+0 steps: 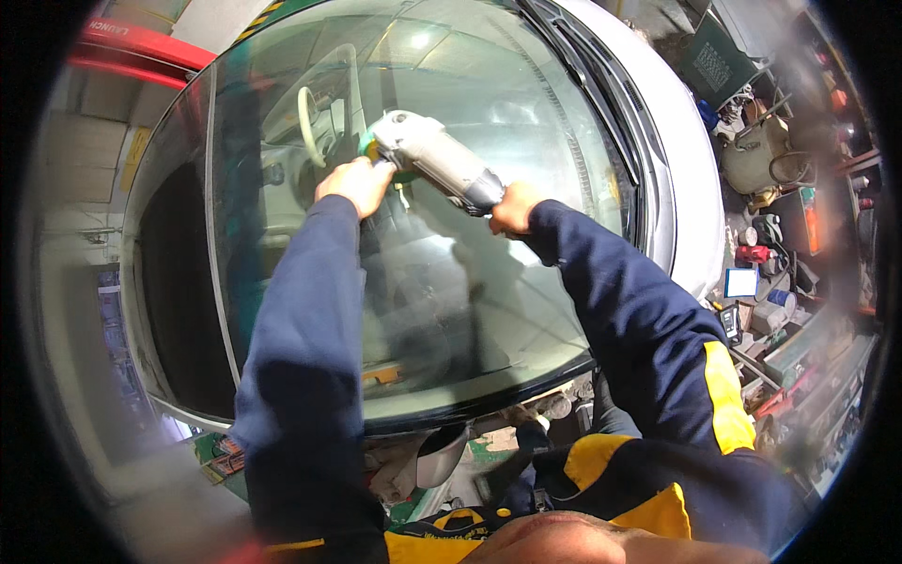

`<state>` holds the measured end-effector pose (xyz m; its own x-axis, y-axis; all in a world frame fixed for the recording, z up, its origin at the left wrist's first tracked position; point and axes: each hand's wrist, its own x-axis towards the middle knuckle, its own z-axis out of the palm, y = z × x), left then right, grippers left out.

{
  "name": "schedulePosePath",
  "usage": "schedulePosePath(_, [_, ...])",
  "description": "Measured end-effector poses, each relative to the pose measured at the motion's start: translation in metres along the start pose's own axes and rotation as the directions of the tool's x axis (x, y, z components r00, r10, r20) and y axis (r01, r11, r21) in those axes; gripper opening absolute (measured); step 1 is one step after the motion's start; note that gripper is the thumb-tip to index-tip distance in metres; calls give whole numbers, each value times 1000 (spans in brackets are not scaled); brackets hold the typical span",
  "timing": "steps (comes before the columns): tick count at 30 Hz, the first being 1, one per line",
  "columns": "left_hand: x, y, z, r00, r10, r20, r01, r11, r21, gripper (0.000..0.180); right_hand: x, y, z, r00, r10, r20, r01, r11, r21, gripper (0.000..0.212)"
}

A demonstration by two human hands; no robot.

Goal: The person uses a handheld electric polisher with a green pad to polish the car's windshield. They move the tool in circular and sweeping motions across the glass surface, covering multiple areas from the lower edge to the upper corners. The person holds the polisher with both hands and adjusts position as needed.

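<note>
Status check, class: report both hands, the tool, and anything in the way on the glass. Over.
Left hand gripping polisher at its head; right hand shut on its rear handle. Green pad flat on windshield. Wipers parked at glass edge, apart from the tool.

A grey and white polisher [434, 158] lies slanted on the car windscreen [489, 282], its green pad flat against the glass.

Overhead light glares on the windshield [489, 103] — fisheye edges bend, blur and darken toward the rim.
</note>
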<state>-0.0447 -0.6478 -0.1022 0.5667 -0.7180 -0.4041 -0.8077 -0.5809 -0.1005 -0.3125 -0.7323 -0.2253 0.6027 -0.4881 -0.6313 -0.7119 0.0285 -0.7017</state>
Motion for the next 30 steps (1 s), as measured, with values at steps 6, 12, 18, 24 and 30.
schedulePosePath(6, [35,135,39,976,182,118,-183,983,3,74,-25,103,-71,979,145,-144,-153,987,-46,27])
schedulePosePath(12, [35,97,22,923,367,113,-384,896,225,70,-13,67,-67,993,82,-89,-84,996,-14,28])
schedulePosePath(18, [30,92,23,986,135,102,-132,991,-33,72,-10,62,-67,993,74,-93,-81,994,-72,31])
schedulePosePath(24, [18,119,32,987,149,56,-147,988,-46,70,-42,79,-76,982,129,-140,-128,992,13,19])
schedulePosePath(30, [31,78,23,992,125,-13,-125,991,-37,74,-5,47,-72,992,58,-112,-57,998,9,27])
